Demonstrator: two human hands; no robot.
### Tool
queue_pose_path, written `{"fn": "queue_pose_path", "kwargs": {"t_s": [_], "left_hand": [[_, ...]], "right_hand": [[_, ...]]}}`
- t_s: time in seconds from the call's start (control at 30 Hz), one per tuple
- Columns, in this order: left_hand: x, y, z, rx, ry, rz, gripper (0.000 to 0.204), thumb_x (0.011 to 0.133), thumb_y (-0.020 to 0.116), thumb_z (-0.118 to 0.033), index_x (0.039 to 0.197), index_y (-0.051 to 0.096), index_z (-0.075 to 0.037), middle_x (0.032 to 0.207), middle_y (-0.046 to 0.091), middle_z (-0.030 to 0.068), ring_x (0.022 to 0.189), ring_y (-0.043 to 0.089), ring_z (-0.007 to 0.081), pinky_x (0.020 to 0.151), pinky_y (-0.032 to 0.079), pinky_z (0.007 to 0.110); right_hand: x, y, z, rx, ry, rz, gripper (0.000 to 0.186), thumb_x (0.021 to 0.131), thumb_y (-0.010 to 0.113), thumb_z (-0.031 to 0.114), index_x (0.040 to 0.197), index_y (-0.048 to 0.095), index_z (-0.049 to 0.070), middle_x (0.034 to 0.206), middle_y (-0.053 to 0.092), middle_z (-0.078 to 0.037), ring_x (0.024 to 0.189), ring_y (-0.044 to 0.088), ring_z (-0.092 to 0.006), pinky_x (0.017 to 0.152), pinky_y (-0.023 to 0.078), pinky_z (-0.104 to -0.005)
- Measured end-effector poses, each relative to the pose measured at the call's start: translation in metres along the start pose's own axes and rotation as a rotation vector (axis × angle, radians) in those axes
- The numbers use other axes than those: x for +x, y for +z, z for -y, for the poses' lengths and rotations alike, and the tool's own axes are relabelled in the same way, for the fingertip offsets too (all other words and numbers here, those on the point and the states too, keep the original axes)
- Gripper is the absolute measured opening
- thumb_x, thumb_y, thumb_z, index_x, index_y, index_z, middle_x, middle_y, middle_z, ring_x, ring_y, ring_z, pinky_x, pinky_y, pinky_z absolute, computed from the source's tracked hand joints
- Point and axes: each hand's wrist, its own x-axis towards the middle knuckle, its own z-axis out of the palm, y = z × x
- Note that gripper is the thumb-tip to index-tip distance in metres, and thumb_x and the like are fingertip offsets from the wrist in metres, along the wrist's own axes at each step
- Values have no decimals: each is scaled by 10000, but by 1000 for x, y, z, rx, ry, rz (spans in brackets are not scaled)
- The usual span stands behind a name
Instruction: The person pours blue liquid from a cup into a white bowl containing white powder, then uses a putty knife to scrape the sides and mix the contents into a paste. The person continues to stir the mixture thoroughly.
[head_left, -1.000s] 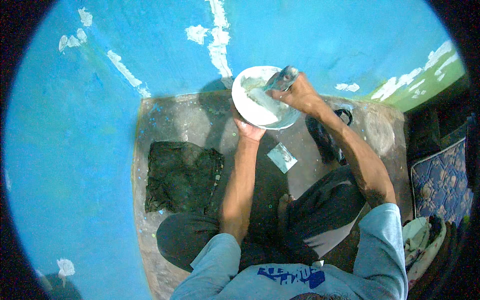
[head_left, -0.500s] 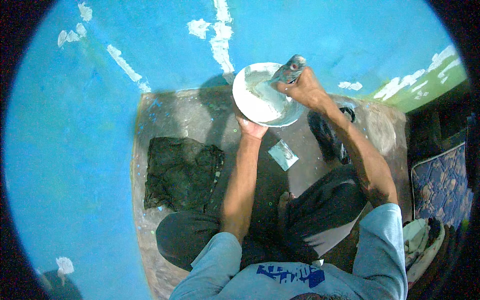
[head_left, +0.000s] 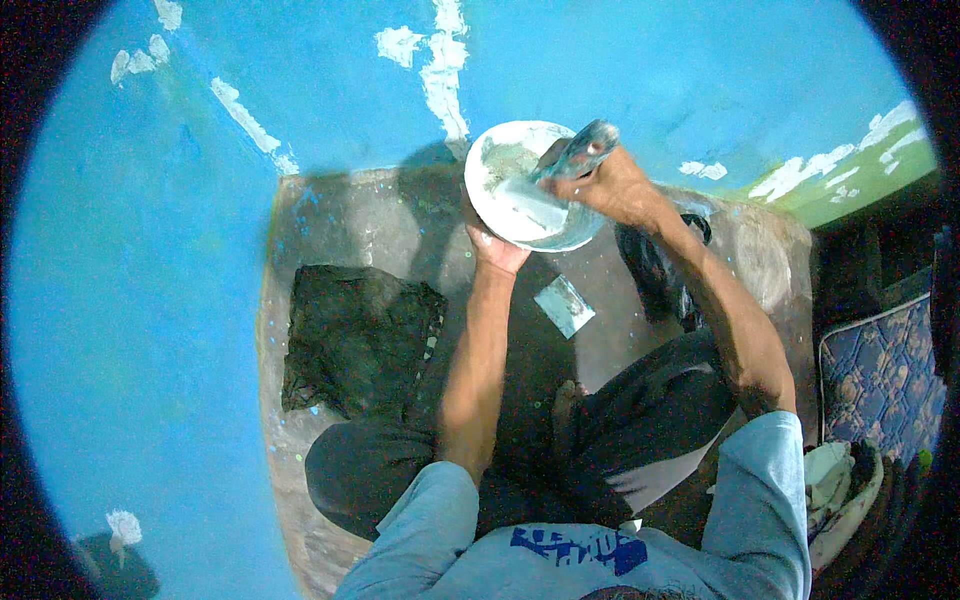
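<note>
A white bowl is tilted in front of the wall, with pale, pasty filler smeared inside it. My left hand grips the bowl from below at its near left side; most of its fingers are hidden beneath. In my right hand is a putty knife, held by its grey, stained handle. Its wide pale blade reaches down into the bowl, against the filler. My right fingers are wrapped round the handle.
The blue wall ahead and left bears white filler patches. On the floor lie a dark cloth or sack, a small flat pale piece and a black plastic bag. At right stands a patterned mattress beside bundled cloth.
The putty knife has shifted within the bowl, its blade now lower and nearer the bowl's middle, its handle tilted more to the right. My left hand still supports the bowl.
</note>
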Motion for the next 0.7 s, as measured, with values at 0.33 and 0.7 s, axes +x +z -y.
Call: {"fn": "queue_pose_path", "kwargs": {"t_s": [0.33,0.7], "left_hand": [[-8,-11,-3,6,5,-10,660,829,533,-533,1325,471,-101,1296,521,108,1184,489,328,986,410,522],[-9,-24,-4,-59,-7,42,684,800,575,-539,1319,480,-105,1300,521,101,1176,496,324,987,412,510]], "right_hand": [[8,-7,-22,-45,101,34,304,707,756,199,908,633,7,844,669,-103,740,608,-197,681,501,-359],[9,-7,-20,-148,72,38,306,701,748,207,902,637,6,790,671,-137,729,648,-199,664,511,-354]]}}
